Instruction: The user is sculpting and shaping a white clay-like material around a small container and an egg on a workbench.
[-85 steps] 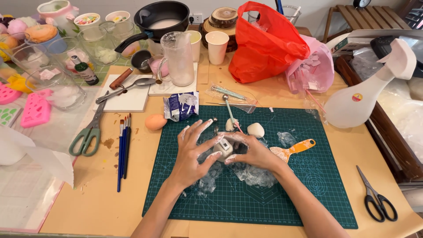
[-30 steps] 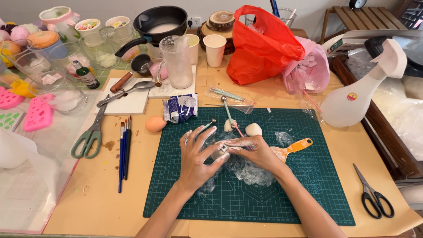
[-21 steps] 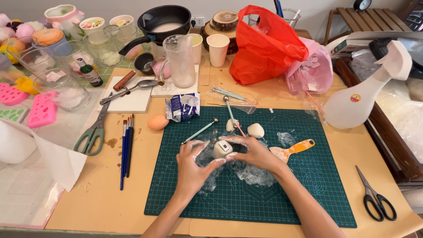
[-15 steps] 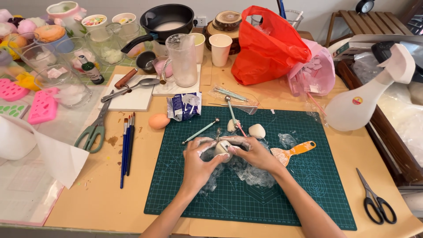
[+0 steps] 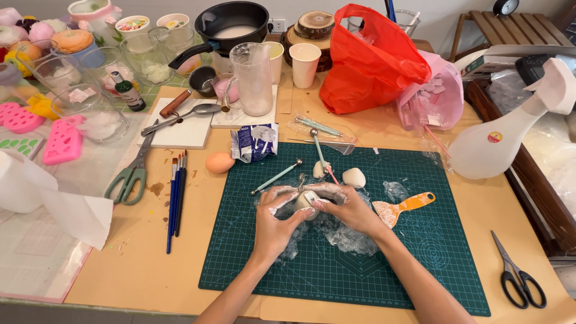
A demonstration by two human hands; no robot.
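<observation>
Left hand (image 5: pixel 273 225): grip closed on the clay lump (image 5: pixel 304 202), fingers curled over its left side, dusted white.
Right hand (image 5: pixel 348 210): grip closed on the same lump from the right, thumb pressed on its top.
Clay lump: pale, held between both hands just above the crumpled plastic wrap (image 5: pixel 345 231), over the middle of the green mat (image 5: pixel 420 264).
Mat: lies on the table (image 5: pixel 150 264) toward its near edge.
On the mat's far edge: ball-tipped tool (image 5: pixel 276 177), small white piece (image 5: pixel 353 177).
Right of the hands: orange spatula (image 5: pixel 403 208).
Left of the mat: egg (image 5: pixel 219 162), brushes (image 5: pixel 176 195), green scissors (image 5: pixel 129 177).
Table's right edge: black scissors (image 5: pixel 517 273), white spray bottle (image 5: pixel 504 141).
</observation>
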